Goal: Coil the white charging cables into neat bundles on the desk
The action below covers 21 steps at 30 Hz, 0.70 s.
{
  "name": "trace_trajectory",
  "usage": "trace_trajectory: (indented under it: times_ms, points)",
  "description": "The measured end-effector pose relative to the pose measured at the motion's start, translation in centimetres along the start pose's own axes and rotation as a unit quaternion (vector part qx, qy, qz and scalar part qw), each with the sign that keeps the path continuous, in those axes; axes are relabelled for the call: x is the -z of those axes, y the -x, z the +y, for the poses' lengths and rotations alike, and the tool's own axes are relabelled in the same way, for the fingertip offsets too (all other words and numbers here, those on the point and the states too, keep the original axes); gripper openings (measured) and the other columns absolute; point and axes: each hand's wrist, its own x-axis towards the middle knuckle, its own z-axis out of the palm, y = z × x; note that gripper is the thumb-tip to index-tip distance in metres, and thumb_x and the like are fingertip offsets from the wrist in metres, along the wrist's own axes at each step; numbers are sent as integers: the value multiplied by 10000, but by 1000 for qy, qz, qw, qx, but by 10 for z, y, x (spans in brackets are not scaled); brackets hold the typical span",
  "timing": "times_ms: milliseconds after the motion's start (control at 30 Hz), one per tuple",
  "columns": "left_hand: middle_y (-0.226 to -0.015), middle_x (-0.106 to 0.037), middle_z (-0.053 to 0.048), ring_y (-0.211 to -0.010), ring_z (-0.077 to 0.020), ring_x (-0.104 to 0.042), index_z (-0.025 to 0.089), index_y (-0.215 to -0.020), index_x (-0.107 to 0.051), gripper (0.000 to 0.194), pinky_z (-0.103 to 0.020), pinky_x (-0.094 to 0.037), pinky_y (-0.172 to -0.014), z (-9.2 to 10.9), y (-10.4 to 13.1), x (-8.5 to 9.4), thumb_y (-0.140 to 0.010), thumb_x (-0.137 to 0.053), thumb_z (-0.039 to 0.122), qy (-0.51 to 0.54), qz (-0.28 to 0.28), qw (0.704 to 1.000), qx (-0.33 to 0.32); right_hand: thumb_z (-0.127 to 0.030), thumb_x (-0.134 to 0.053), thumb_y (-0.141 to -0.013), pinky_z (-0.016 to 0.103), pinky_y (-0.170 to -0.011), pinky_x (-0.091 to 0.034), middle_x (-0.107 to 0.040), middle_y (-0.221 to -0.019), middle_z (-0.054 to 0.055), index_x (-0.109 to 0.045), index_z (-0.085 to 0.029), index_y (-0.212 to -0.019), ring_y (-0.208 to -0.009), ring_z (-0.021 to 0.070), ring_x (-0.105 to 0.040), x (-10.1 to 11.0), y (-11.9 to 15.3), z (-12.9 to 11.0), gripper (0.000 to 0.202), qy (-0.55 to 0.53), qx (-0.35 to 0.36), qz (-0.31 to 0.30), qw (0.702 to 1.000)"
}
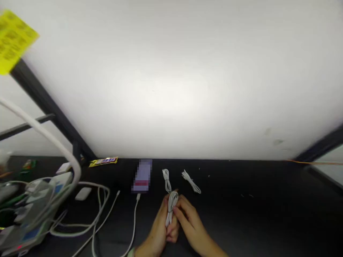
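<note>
Both hands meet at the near middle of the black tabletop (254, 210), grasping one small white cable coiled into a narrow looped bundle (173, 203). The left hand (160, 221) wraps its fingers around the bundle from the left, and the right hand (189, 222) presses thumb and fingers against its right side. The bundle is upright in the view, its loops at the top; a dark band seems to cinch its middle, though blur makes this hard to confirm.

Just beyond the hands lie two more tied white cables, one (167, 180) almost straight ahead, the other (191, 181) slanting to its right. Left of them is a pixelated purple phone-like slab (142, 176), with a white cable's plug (138, 196) at its near edge.
</note>
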Motion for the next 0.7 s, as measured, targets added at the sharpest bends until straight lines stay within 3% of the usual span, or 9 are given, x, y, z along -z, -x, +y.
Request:
trace_trajectory:
  times_ms: [200,367,533,700]
  points:
    - [-382,-249,120,-309,-26,-118,174,-1354,-387,874,-132,-164,-308,-8,1,5,-720,-388,776,6,-19,1000,2,-164,-389,-929,310,-735,-414,-536,-797,33,-514,-199,-778,-807,179,-498,4,0,-3,199,118,96,16,988]
    - [-455,-339,104,-335,-31,-208,241,-1368,-360,730,-129,-247,-325,-8,2,7,-777,-503,646,-17,-12,1000,7,-79,-357,-901,341,-733,-425,-552,-852,68,-533,-190,-858,-842,204,-477,10,0,-2,213,213,182,-27,960]
    - [-397,-259,124,-316,-32,-114,252,-1369,-360,801,-133,-184,-304,4,4,-1,-728,-489,714,33,-32,998,52,-100,-382,-910,346,-757,-429,-547,-858,62,-506,-194,-829,-864,201,-495,10,1,-3,175,201,144,-32,968]
    - [-539,-378,86,-390,-35,-195,257,-1345,-380,798,-137,-191,-344,11,3,0,-695,-570,679,33,-23,998,40,-146,-425,-919,302,-719,-449,-550,-827,45,-534,-198,-841,-818,178,-533,9,1,-4,143,144,105,40,983]
